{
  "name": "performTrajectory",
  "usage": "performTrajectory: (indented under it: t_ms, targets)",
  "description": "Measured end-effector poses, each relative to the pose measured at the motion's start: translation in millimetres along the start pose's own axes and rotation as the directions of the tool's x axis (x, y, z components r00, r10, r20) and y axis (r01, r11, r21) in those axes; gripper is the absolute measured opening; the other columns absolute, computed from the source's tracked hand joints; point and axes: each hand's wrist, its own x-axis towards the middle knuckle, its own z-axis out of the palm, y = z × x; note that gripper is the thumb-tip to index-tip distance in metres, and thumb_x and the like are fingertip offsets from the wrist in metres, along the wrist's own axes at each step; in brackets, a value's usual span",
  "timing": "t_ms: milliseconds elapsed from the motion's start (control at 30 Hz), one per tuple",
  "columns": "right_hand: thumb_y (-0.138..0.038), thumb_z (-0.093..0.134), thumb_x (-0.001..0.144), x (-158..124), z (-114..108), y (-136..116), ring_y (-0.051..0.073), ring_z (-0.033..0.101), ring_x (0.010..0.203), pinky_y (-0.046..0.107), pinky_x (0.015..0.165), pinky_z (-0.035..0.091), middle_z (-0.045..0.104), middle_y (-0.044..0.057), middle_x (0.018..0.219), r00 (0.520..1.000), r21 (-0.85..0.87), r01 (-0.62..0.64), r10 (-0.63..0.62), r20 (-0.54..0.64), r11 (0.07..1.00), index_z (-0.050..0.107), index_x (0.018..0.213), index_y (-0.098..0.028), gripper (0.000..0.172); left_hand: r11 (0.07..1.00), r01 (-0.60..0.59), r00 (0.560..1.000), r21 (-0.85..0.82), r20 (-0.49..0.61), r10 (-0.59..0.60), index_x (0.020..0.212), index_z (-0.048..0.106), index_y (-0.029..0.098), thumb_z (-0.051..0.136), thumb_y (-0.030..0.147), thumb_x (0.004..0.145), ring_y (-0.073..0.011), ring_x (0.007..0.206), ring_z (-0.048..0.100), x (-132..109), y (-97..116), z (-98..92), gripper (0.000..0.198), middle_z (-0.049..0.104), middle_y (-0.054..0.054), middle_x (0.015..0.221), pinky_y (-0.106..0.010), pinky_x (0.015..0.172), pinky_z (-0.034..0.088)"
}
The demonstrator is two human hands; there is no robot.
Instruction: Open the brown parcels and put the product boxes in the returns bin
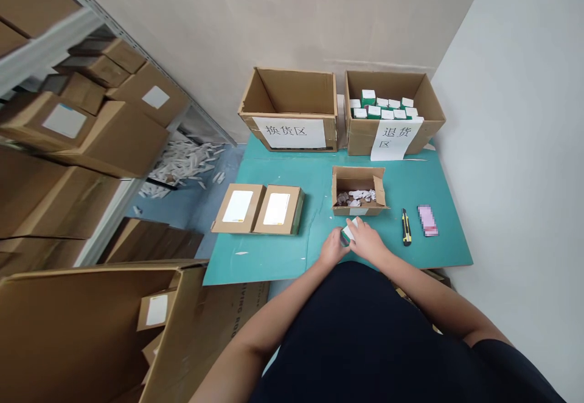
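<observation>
Between my two hands, close to the table's front edge, is a small green and white box (350, 231). My left hand (334, 247) grips its left side, and my right hand (365, 240) is closed on its right side and top. Just beyond them stands an opened cardboard box (359, 211) with crumpled paper (362, 195) inside. To the right of my hands lie a yellow and black utility knife (406, 227) and a pink, pixelated flat item (427, 220).
Two large labelled cartons stand at the back: the left carton (294, 132) and the right carton (360, 138), which holds several green and white boxes (374, 112). Two sealed parcels (258, 209) lie on the green table (314, 171). Shelves of boxes (114, 129) and a big carton (182, 324) flank the left.
</observation>
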Motion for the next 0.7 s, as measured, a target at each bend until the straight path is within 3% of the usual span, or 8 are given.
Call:
performTrajectory:
  t_ms: [233,367,467,600,700]
  targets:
    - [-0.016,0.06,0.087,19,24,-11,0.039,0.052,0.13,0.05,0.1,0.049,0.038,0.029,0.156,0.999,-0.144,0.037,-0.035,0.014,0.989,0.034,0.155,-0.014,0.073,0.999,0.008,0.999,-0.034,-0.031,-0.009,0.117,0.052,0.019,0.07,0.019,0.075,-0.0273,0.105,0.064,4,-22,23.4,0.046,0.063,-0.01,0.108,-0.044,0.092,0.054]
    - [-0.019,0.059,0.088,30,26,-12,0.041,0.049,0.135,0.054,0.103,0.046,0.037,0.03,0.156,0.995,-0.151,0.095,-0.093,0.02,0.984,0.036,0.154,-0.012,0.07,0.998,0.027,0.998,-0.062,-0.058,-0.031,0.123,0.049,0.017,0.066,0.017,0.079,-0.0277,0.107,0.064,5,-31,30.5,0.048,0.062,-0.012,0.11,-0.045,0.093,0.054]
    - [-0.023,0.054,0.09,34,24,-8,0.039,0.054,0.13,0.05,0.1,0.049,0.042,0.028,0.154,0.988,-0.146,0.152,-0.149,0.031,0.978,0.039,0.153,-0.011,0.065,0.996,0.042,0.997,-0.076,-0.067,-0.047,0.127,0.047,0.018,0.069,0.019,0.078,-0.0291,0.111,0.064,3,-37,32.6,0.054,0.062,-0.013,0.116,-0.046,0.094,0.055]
    - [-0.022,0.043,0.094,35,22,9,0.031,0.063,0.12,0.041,0.098,0.051,0.054,0.019,0.148,0.976,-0.019,0.217,-0.217,-0.004,0.976,0.039,0.155,-0.015,0.062,0.991,0.062,0.996,-0.119,-0.054,-0.069,0.133,0.045,0.018,0.081,0.024,0.07,-0.033,0.123,0.06,-5,-42,30.1,0.072,0.061,-0.015,0.129,-0.048,0.1,0.052]
    - [-0.023,0.036,0.098,34,27,29,0.025,0.066,0.116,0.035,0.096,0.052,0.064,0.01,0.14,0.982,0.188,0.184,-0.171,-0.086,0.965,0.042,0.154,-0.021,0.056,0.987,0.067,0.998,-0.145,0.003,-0.067,0.136,0.046,0.02,0.088,0.033,0.066,-0.0337,0.127,0.059,-11,-42,21.7,0.083,0.059,-0.015,0.136,-0.047,0.104,0.05]
